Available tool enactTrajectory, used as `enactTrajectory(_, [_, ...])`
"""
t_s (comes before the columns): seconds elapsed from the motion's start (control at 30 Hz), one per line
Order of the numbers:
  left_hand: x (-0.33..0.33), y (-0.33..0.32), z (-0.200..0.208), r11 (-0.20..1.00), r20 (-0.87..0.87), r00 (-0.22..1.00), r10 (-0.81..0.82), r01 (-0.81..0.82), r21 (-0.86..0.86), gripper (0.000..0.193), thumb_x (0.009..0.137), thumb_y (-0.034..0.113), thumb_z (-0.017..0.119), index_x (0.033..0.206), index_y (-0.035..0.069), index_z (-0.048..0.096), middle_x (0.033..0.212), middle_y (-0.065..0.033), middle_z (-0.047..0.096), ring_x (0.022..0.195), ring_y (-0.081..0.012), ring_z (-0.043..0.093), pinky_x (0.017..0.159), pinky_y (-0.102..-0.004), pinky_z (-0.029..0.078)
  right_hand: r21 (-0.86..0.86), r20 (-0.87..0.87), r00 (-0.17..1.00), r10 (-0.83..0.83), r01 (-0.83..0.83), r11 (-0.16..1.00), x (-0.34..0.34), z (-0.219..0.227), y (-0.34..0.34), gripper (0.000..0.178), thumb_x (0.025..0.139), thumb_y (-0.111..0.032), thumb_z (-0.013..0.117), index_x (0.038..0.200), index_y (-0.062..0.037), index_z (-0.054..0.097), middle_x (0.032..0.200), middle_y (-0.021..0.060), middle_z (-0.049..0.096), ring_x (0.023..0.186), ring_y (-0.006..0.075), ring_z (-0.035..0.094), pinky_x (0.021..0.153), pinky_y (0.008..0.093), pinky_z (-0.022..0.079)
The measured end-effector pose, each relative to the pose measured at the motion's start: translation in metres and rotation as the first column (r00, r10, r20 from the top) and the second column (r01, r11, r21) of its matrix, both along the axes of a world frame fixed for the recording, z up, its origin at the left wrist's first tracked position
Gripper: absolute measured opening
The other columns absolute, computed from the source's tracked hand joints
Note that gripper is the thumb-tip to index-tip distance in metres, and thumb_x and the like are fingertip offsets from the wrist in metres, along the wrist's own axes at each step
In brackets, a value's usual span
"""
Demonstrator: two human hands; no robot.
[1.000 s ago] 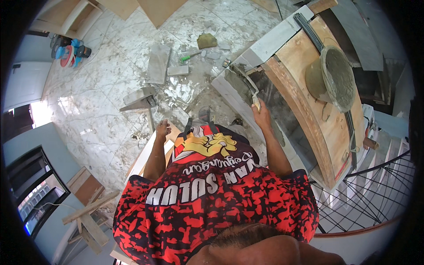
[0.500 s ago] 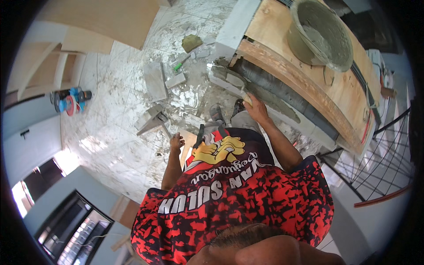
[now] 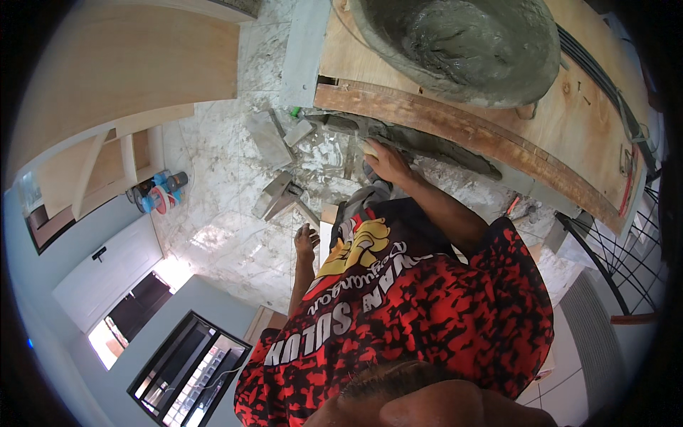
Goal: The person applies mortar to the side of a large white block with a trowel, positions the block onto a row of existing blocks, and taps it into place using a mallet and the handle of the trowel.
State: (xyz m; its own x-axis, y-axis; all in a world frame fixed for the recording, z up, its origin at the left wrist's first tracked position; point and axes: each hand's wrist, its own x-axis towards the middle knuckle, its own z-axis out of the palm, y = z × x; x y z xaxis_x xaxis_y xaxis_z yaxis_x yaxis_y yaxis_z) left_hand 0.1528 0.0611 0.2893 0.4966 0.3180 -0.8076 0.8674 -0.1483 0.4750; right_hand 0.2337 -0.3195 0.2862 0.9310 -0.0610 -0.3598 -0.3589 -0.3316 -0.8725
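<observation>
My right hand is closed around the pale handle of a trowel, low beside the front of the wooden structure. Much of the blade blends into the grey mortar behind it. Wet mortar lies along the narrow ledge under the curved wooden edge. Above, on the plywood top, stands a large bucket coated in mortar, with a wet grey mix inside. My left hand hangs over the floor with fingers loosely bent and apart, holding nothing.
Grey block pieces and an angled slab lie on the mortar-smeared tile floor. A blue and red power tool sits by the wooden cabinet at left. Cables run over the plywood; a black metal rack stands right.
The view has shifted toward the plywood top, so the bucket looks larger and its mix shows more. The trowel's blade, plainly visible before, is now harder to make out. My left hand stays free.
</observation>
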Motion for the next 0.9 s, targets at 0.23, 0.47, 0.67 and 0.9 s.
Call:
enactTrajectory(0.23, [0.012,-0.046,0.005,0.999,-0.013,0.999,-0.03,0.03,0.025,0.039,0.088,0.037,0.053,0.11,0.005,0.053,0.089,-0.0083,0.057,0.067,-0.0169,0.056,0.059,-0.0298,0.048,0.17,-0.204,0.976,-0.078,0.113,0.979,-0.015,0.041,-0.049,0.052,0.083,-0.031,0.06,0.125,-0.0025,0.047,0.112,0.0232,0.058,0.105,0.0345,0.056,0.086,0.0388,0.044])
enactTrajectory(0.47, [0.012,-0.045,0.002,1.0,0.001,1.0,-0.006,0.006,0.025,0.035,0.087,0.038,0.053,0.098,0.005,0.053,0.086,-0.0071,0.058,0.068,-0.0168,0.056,0.06,-0.03,0.047,-0.088,0.023,0.999,0.025,-0.023,0.996,-0.051,0.066,-0.067,0.046,0.085,-0.025,0.058,0.125,-0.0031,0.047,0.116,0.0216,0.056,0.105,0.0353,0.056,0.087,0.0381,0.045])
enactTrajectory(0.67, [0.024,-0.011,-0.024,0.997,0.074,0.997,-0.009,0.015,-0.082,0.038,0.086,0.04,0.056,0.102,0.006,0.054,0.087,-0.0065,0.057,0.066,-0.0151,0.055,0.056,-0.0285,0.047,-0.304,0.1,0.99,0.104,-0.069,0.95,-0.026,0.062,-0.022,0.044,0.081,-0.023,0.058,0.118,-0.004,0.048,0.107,0.022,0.054,0.099,0.0407,0.054,0.081,0.0463,0.045])
enactTrajectory(0.9, [0.067,0.026,-0.051,0.989,0.058,0.998,0.022,-0.014,-0.144,0.03,0.088,0.034,0.055,0.097,0.005,0.053,0.08,-0.0048,0.055,0.059,-0.014,0.054,0.05,-0.0269,0.044,-0.492,-0.105,0.979,0.177,-0.205,0.846,-0.008,0.055,-0.002,0.034,0.082,-0.021,0.056,0.111,-0.0049,0.047,0.107,0.0209,0.05,0.092,0.0419,0.056,0.077,0.048,0.046])
